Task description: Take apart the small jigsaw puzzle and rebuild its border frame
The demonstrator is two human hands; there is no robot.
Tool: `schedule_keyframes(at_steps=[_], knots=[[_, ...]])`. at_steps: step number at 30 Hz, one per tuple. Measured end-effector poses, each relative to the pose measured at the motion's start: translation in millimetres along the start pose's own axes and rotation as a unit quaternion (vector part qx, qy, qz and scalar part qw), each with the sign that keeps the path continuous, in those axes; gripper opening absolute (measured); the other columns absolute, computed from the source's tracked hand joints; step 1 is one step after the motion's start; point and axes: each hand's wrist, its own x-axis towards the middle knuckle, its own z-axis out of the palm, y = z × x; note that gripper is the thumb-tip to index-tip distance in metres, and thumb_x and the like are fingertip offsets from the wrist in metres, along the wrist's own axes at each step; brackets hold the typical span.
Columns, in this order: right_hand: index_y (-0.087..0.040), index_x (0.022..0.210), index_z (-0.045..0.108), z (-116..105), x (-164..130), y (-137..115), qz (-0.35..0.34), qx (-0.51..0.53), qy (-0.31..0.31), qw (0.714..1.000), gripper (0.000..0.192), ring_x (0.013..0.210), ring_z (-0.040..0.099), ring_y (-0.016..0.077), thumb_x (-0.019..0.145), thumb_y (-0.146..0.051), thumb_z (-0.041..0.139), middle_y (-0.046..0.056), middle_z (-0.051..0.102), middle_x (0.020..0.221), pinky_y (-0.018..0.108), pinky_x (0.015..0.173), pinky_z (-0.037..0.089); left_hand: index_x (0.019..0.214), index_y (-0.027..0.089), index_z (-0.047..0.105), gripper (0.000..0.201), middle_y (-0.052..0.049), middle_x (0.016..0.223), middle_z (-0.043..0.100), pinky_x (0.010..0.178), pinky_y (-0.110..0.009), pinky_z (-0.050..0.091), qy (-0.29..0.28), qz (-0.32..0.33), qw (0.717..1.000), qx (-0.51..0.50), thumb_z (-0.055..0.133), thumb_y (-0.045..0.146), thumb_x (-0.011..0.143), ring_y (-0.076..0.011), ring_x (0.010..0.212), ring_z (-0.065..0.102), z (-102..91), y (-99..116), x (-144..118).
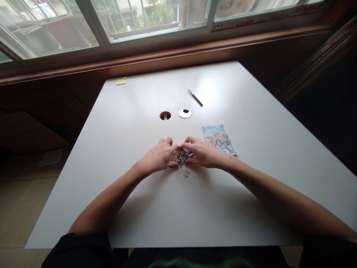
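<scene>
Pinched light, thin, loosely joined puzzle pieces (182,156) between left hand (158,156) and right hand (203,152), fingers closed on edges; likely fragile, best gripped at rims; stray piece (186,173) at 6 o'clock on table (139,111).

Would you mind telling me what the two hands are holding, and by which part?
Both the left hand and right hand cup a small pile of jigsaw pieces from either side; whether any piece is gripped cannot be told.
</scene>
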Motion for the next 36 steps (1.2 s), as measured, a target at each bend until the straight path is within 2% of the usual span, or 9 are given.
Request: schedule_keyframes(at_steps=[4,7,13,18,24,28,30,34,36], knots=[[-0.017,0.099,0.068,4.0,5.1,-3.8,0.0,0.039,0.013,0.999,0.017,0.079,0.059,0.0167,0.084,-0.024,0.068,0.007,0.063,0.096,0.028,0.071,0.045,0.098,0.022,0.067,0.012,-0.004,0.1,0.056,0.07,-0.027,0.049,0.017,0.013,0.995,-0.099,0.062,0.025,0.088,-0.0145,0.075,0.058,2.2,0.3,4.8],[-0.018,0.09,0.071,1.4,7.8,-1.7,0.01,0.058,0.034,0.998,0.009,0.075,0.06,0.0144,0.085,-0.019,0.062,0.004,0.068,0.088,0.026,0.07,0.044,0.081,0.018,0.067,0.012,-0.004,0.091,0.06,0.068,-0.026,0.048,0.034,0.003,0.992,-0.123,0.056,0.018,0.087,-0.014,0.074,0.059,-1.3,-4.8,8.9],[-0.02,0.101,0.072,-7.2,7.6,4.4,0.074,0.134,0.077,0.985,0.019,0.071,0.066,0.0137,0.089,-0.027,0.058,0.002,0.074,0.081,0.026,0.067,0.048,0.102,0.018,0.066,0.021,-0.002,0.085,0.071,0.07,-0.024,0.052,0.057,-0.028,0.977,-0.202,0.053,0.012,0.086,-0.0131,0.077,0.067,-14.4,-13.6,8.6],[-0.02,0.099,0.07,-12.9,7.2,4.2,0.098,0.26,0.06,0.959,0.018,0.074,0.07,0.015,0.085,-0.022,0.059,0.003,0.076,0.086,0.028,0.07,0.055,0.1,0.016,0.068,0.026,-0.005,0.094,0.073,0.077,-0.026,0.057,0.066,-0.029,0.953,-0.295,0.05,0.006,0.084,-0.0142,0.085,0.07,-19.3,-16.2,5.5],[-0.02,0.105,0.069,-21.1,2.9,6.0,0.103,0.289,0.032,0.951,0.021,0.08,0.071,0.0163,0.085,-0.025,0.061,0.004,0.076,0.089,0.031,0.074,0.057,0.105,0.017,0.068,0.034,-0.005,0.107,0.072,0.093,-0.031,0.055,0.05,0.023,0.96,-0.273,0.044,0.004,0.085,-0.0147,0.099,0.068,-27.9,-13.6,3.9],[-0.024,0.114,0.067,-27.1,0.3,10.2,0.077,0.259,-0.013,0.963,0.029,0.095,0.07,0.0169,0.087,-0.022,0.058,0.004,0.075,0.107,0.033,0.085,0.056,0.117,0.022,0.065,0.027,-0.007,0.118,0.068,0.097,-0.036,0.051,0.006,0.02,0.985,-0.174,0.047,0.028,0.098,-0.0198,0.108,0.064,-35.5,-11.1,-4.5],[-0.023,0.115,0.067,-31.2,-0.8,11.9,0.067,0.233,-0.016,0.97,0.029,0.101,0.068,0.0178,0.089,-0.022,0.055,0.005,0.074,0.113,0.034,0.09,0.055,0.129,0.022,0.058,0.041,-0.012,0.133,0.06,0.105,-0.044,0.046,-0.017,0.023,0.995,-0.1,0.053,0.045,0.096,-0.028,0.126,0.054,-31.2,-4.9,-10.3],[-0.022,0.113,0.065,-41.0,-5.8,15.1,0.073,0.157,-0.009,0.985,0.027,0.104,0.066,0.0198,0.088,-0.023,0.055,0.007,0.071,0.115,0.034,0.09,0.053,0.156,0.027,0.024,0.116,-0.023,0.162,0.018,0.11,-0.07,0.024,-0.075,0.001,0.997,0.033,0.077,0.073,0.063,-0.0533,0.146,0.013,-3.0,20.2,-16.6],[-0.022,0.114,0.063,-44.0,-10.1,16.1,0.087,0.088,-0.025,0.992,0.03,0.098,0.067,0.021,0.085,-0.028,0.06,0.008,0.068,0.113,0.034,0.083,0.053,0.157,0.029,0.02,0.122,-0.024,0.163,0.013,0.108,-0.074,0.02,-0.088,-0.018,0.994,0.066,0.079,0.074,0.06,-0.0566,0.145,0.011,12.3,32.0,-14.9]])
